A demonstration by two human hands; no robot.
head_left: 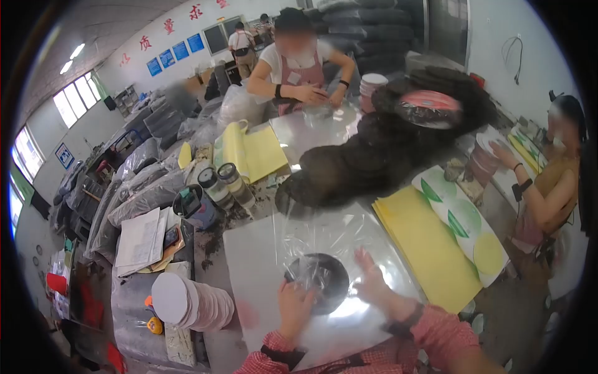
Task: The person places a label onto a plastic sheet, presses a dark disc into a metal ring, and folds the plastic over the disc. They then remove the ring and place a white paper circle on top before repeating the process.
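A round black disc-shaped stack (330, 274) lies inside a clear plastic bag (305, 230) on a glossy pale sheet (255, 249) in front of me. My left hand (294, 308) is at the near left edge of the disc, its fingers curled on the bag's plastic. To the right of the disc, my right hand (379, 287) is slightly blurred, with its fingers spread and nothing in them. Beyond the bag, a big heap of black round pieces (349, 162) covers the middle of the table.
A stack of round white-pink cards (190, 302) stands at left, near papers (142, 240) and two jars (233, 184). Yellow sheets (423, 249) and a green-printed sheet (464, 218) lie at right. One co-worker (302, 75) works opposite, another (548, 181) at right.
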